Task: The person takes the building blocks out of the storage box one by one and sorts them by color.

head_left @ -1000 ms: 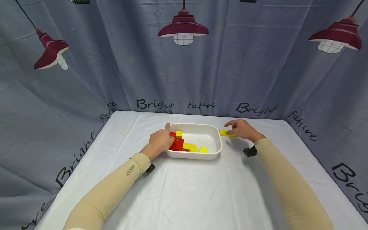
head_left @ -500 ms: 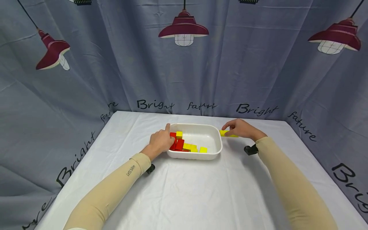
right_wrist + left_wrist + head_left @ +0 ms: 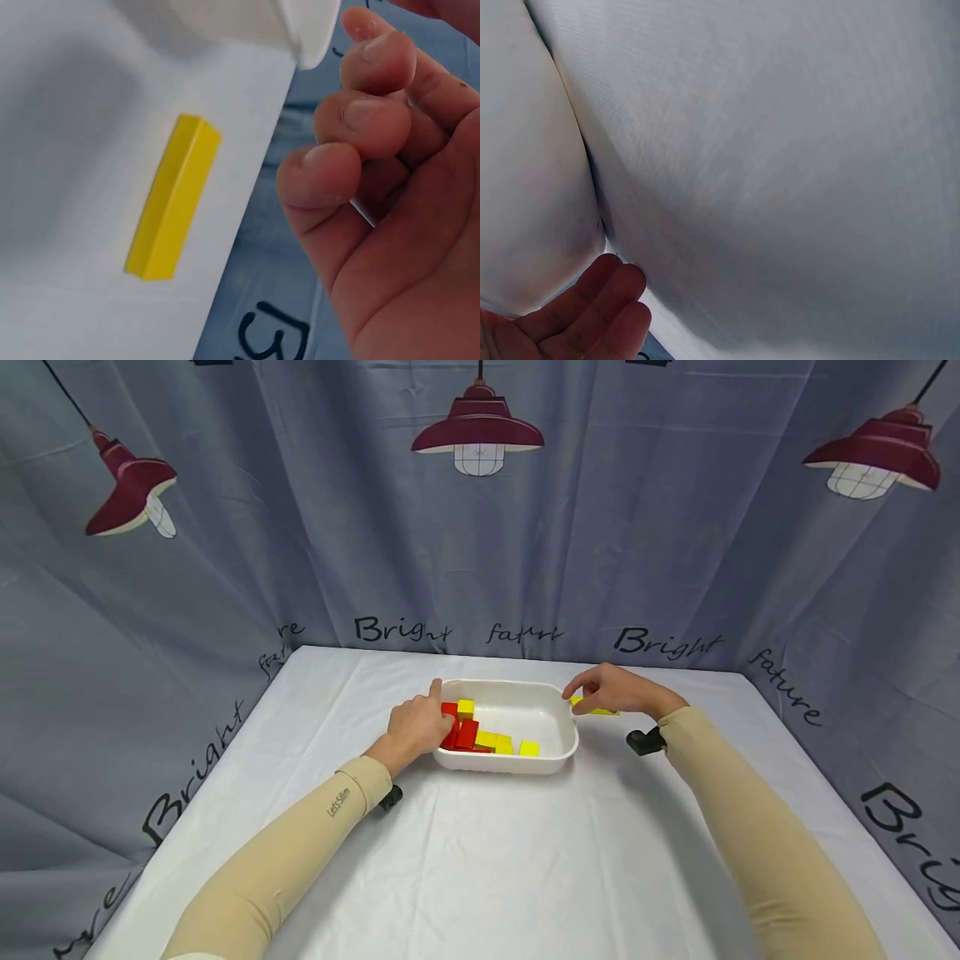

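A white rectangular tray (image 3: 498, 763) sits toward the back of the table, with red blocks (image 3: 466, 735) and yellow blocks (image 3: 486, 740) gathered mostly in its left part. My left hand (image 3: 417, 725) grips the tray's left end, thumb over the rim and index finger stretched along it. In the left wrist view its other fingers (image 3: 604, 307) curl close to the tray's outer wall. My right hand (image 3: 617, 688) hovers at the tray's right rim, fingers loosely bent around nothing. A long yellow block (image 3: 172, 199) lies on the table below it, partly hidden in the head view.
White cloth covers the table (image 3: 510, 860). A grey curtain (image 3: 645, 543) printed with red lamps and lettering hangs behind the table and along its sides. A black wrist device (image 3: 645, 742) hangs below the right sleeve.
My right hand has moved left from the long yellow block to the tray's right rim, leaving the block on the table. The left hand and tray have stayed in place.
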Available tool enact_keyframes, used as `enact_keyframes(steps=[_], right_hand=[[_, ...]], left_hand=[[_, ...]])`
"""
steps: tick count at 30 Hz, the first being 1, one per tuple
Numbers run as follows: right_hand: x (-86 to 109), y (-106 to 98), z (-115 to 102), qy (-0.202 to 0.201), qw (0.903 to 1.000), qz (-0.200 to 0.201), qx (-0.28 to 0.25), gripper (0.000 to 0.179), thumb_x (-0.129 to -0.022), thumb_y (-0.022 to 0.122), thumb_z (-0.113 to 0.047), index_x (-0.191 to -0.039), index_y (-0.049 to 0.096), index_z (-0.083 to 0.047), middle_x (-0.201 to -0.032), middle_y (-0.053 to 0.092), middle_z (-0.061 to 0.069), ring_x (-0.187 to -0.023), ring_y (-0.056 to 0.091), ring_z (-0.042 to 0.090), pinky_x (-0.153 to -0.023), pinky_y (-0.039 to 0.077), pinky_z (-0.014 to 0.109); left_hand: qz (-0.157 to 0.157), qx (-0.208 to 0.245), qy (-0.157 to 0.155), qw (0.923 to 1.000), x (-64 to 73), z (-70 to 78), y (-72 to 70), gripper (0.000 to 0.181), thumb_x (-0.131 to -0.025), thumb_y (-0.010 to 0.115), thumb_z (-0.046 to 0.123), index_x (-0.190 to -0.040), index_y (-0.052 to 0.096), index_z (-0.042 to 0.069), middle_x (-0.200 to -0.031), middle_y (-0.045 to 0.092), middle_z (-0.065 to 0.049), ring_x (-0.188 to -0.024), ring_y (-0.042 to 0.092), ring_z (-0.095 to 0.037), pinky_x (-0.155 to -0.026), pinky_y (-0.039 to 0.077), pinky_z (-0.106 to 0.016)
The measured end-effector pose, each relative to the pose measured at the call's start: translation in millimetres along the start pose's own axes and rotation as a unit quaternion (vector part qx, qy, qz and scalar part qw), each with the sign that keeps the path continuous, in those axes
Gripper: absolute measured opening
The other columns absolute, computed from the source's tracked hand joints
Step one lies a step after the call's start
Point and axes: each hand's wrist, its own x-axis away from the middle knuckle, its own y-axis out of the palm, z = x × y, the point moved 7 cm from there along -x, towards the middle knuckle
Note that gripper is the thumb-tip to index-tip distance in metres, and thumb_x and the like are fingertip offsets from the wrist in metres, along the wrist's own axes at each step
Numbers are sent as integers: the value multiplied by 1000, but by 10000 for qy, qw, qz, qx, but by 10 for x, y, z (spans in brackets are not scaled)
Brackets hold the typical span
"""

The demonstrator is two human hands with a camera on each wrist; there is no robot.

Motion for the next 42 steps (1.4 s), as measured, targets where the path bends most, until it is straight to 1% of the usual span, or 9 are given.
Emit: enact_keyframes(steps=[3,7,11,14,21,25,29,36,42], right_hand=[[-11,12,-91,-86,9998,-141,-67,36,-86,75,-22,-120,71,-12,-74,54,3,-51,43,14,-60,42,29],[-24,21,-202,-117,9996,-207,-134,32,-86,75,-21,-118,72,-17,-75,54,4,-50,42,14,-59,41,29],[-50,41,-292,-142,9995,-289,-75,29,-86,76,-22,-115,72,-21,-75,54,4,-52,43,15,-57,40,28],[-65,59,-352,-177,9990,-398,-66,29,-86,77,-22,-115,72,-21,-75,54,4,-54,44,16,-59,41,29],[-97,94,-503,-374,9970,-663,-165,32,-86,77,-21,-118,71,-17,-74,54,5,-56,44,17,-61,43,31],[-137,157,-552,-332,9949,-933,-186,33,-87,76,-22,-119,71,-16,-72,53,4,-57,44,17,-64,43,30],[-187,231,-590,-309,9925,-1161,-226,33,-88,75,-19,-120,71,-15,-68,49,2,-58,43,18,-68,43,30],[-274,363,-620,-191,9876,-1535,-283,42,-86,76,-16,-126,68,-8,-70,52,2,-57,39,15,-59,36,27],[-336,459,-634,-199,9851,-1701,-168,40,-86,75,-14,-126,69,-9,-70,52,0,-57,38,14,-56,33,26]], left_hand=[[-30,-9,-9,10000,3,-4,-7,73,-98,49,34,-160,21,7,-109,72,-15,-78,65,-26,-78,57,-42],[-25,24,18,10000,4,6,-17,73,-98,49,34,-160,21,7,-109,71,-14,-78,65,-26,-78,57,-43],[-17,37,-5,10000,10,8,-25,73,-98,49,34,-160,21,8,-107,72,-14,-77,65,-25,-77,57,-42],[-49,24,-36,10000,9,2,-16,72,-98,49,34,-160,21,8,-110,72,-14,-77,65,-25,-77,57,-42],[-42,40,-20,10000,4,1,-21,73,-98,50,35,-160,21,8,-114,71,-15,-81,66,-26,-79,57,-43],[-53,45,-14,10000,4,4,-21,73,-99,49,35,-160,21,8,-116,70,-15,-83,66,-27,-81,57,-44],[-58,46,-36,10000,8,2,-17,73,-99,49,35,-160,21,8,-116,70,-15,-85,66,-27,-82,57,-44],[-32,64,-56,10000,27,19,-25,73,-99,50,35,-160,21,8,-117,70,-15,-83,65,-27,-81,56,-44],[7,68,-38,10000,26,20,-19,72,-99,50,35,-160,21,9,-118,70,-16,-83,66,-27,-80,56,-44]])
